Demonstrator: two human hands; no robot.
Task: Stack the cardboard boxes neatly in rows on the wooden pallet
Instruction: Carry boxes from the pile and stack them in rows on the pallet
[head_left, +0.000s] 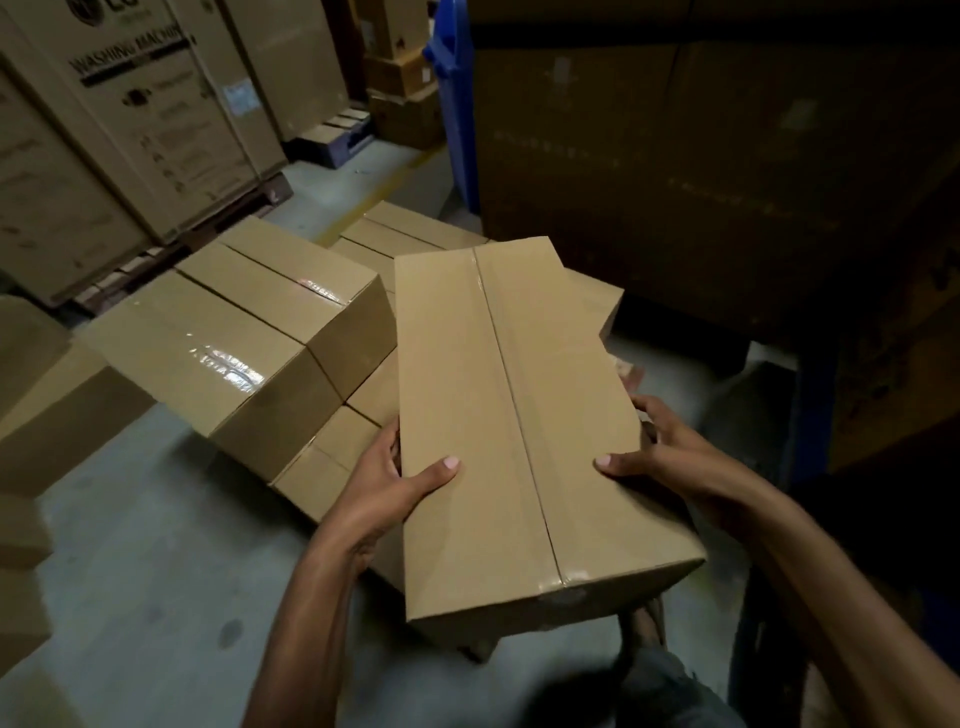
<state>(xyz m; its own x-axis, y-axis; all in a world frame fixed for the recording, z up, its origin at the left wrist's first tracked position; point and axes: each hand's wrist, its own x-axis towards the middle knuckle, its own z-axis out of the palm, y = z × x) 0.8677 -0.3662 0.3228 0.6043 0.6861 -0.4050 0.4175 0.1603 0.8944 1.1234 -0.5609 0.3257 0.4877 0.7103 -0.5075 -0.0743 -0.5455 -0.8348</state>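
Two grips clamp one long taped box (498, 415) at 6 o'clock: left grip (384, 488) and right grip (675, 457) curl round its long sides (thumbs on top). Stacked boxes (234, 338) sit beyond at 10 o'clock.

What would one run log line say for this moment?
box: held over stacked boxes | left hand: grips its left side | right hand: grips its right side

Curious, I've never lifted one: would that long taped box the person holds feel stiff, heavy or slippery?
Probably stiff: the box looks flat, held only at its sides by the left hand and right hand. Likely light: hands alone carry it. Its tape may be slick.
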